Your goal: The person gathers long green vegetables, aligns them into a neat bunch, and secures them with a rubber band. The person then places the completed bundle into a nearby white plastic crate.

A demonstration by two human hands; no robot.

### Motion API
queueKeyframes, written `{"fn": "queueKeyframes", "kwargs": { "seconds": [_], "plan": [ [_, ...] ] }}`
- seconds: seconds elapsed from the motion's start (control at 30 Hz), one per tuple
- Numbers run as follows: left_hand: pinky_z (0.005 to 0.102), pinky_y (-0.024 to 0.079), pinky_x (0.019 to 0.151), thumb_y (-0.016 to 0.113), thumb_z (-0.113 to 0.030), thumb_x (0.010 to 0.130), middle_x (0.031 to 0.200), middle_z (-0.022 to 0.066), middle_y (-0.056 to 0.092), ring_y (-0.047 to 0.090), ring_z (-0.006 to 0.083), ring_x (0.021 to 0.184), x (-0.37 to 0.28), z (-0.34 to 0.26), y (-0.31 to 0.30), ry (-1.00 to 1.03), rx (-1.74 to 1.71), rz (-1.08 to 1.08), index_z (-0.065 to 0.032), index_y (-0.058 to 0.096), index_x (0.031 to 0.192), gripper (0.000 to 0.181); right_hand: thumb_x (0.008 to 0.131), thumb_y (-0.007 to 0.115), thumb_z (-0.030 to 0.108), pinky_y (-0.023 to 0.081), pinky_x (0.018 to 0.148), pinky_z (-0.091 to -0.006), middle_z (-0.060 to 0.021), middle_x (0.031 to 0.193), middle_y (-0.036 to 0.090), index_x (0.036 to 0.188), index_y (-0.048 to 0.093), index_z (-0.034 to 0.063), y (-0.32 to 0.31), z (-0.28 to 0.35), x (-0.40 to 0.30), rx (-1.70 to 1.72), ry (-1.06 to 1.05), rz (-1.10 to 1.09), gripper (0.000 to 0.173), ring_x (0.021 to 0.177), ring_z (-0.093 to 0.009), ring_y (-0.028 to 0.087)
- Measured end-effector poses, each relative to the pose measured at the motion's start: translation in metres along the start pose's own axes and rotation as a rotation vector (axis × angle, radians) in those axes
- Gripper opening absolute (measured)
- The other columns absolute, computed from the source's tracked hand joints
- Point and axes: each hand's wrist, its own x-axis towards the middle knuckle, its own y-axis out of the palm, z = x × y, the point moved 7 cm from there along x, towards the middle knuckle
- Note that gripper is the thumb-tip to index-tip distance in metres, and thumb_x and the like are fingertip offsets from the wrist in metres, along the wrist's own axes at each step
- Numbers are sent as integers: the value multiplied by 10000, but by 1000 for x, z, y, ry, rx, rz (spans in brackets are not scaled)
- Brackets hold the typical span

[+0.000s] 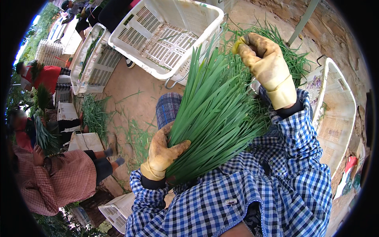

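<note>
My left hand (161, 149), in a soiled yellow work glove, grips a thick bundle of long, flat green leaves (213, 109), likely garlic chives, near its lower end. The blades fan out to the upper right across my lap. Beyond the bundle's right side, my right hand (262, 60) is raised in a matching glove. Its fingers are curled in to meet the thumb, and I see nothing held in them. Beneath and behind that hand lies a loose heap of thin green leaves (275, 38) on the ground.
A large white plastic crate (165, 38) stands ahead, a few stray leaves inside. Another white crate (337, 112) is at my right, near a slanted pole (305, 20). Leftward, a crate (93, 59) holds leaves, cut leaves (94, 115) litter the ground, and several people sit, some holding bundles.
</note>
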Motion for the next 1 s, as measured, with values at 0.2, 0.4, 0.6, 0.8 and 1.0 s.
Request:
{"fn": "queueKeyframes", "kwargs": {
  "seconds": [0.2,0.4,0.6,0.8,1.0],
  "plan": [
    [290,488,891,650,65,802,1130,120,638,609,175,1009,3,1,0,14,58,13,52,500,1272,493,887,676,125,429,607,-192,40,732,579,1123,650,1,-7,34,-13,-48,-233,144,267,673,-33,510],
    [275,496,851,647,63,797,1096,113,648,616,158,960,6,-3,4,23,64,-17,55,517,1252,473,801,618,200,525,568,-401,-108,627,616,931,687,134,57,35,-16,-731,-740,300,161,625,-305,644],
    [233,498,737,638,67,787,1006,74,668,623,112,831,7,5,0,9,-6,-34,43,570,1179,399,866,648,177,549,593,-297,-69,678,690,1008,696,65,13,-1,-17,-629,-560,-248,187,596,-178,671],
    [278,540,752,632,95,793,987,106,673,648,167,849,11,13,-17,59,-34,-93,47,587,1110,324,905,661,217,471,598,-200,14,751,645,1119,669,39,-52,-27,-52,-150,-67,101,279,623,-47,561],
    [279,560,749,634,118,784,974,127,670,657,187,828,11,20,-29,72,9,-102,49,585,1107,334,855,647,225,438,473,-238,-8,638,632,1274,597,213,12,4,-110,-576,-548,364,422,437,-113,509]
  ]
}}
